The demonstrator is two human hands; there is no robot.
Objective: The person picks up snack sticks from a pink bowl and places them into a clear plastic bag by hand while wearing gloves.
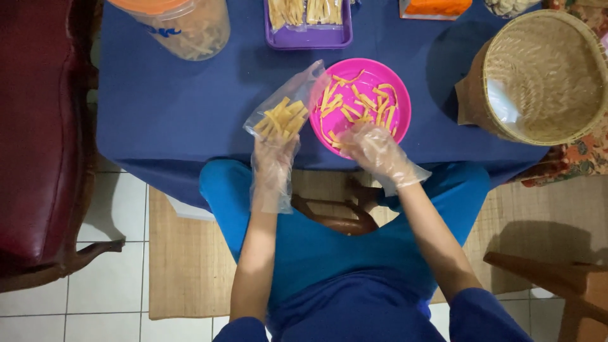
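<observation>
Here the gloved left hand (273,155) grips a clear bag (285,107) of yellow strips, while the gloved right hand (373,149) pinches strips at the pink bowl (400,95) on the blue worktop (171,101)

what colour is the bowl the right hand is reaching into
Bright pink bowl, holding yellow-orange strips; seen in the head view.

Bowl (400,95) of strips on table (171,107), bag (282,114) just left of it, basket (538,76) to the right, tray (310,39) behind (jar (190,28) far left).
</observation>
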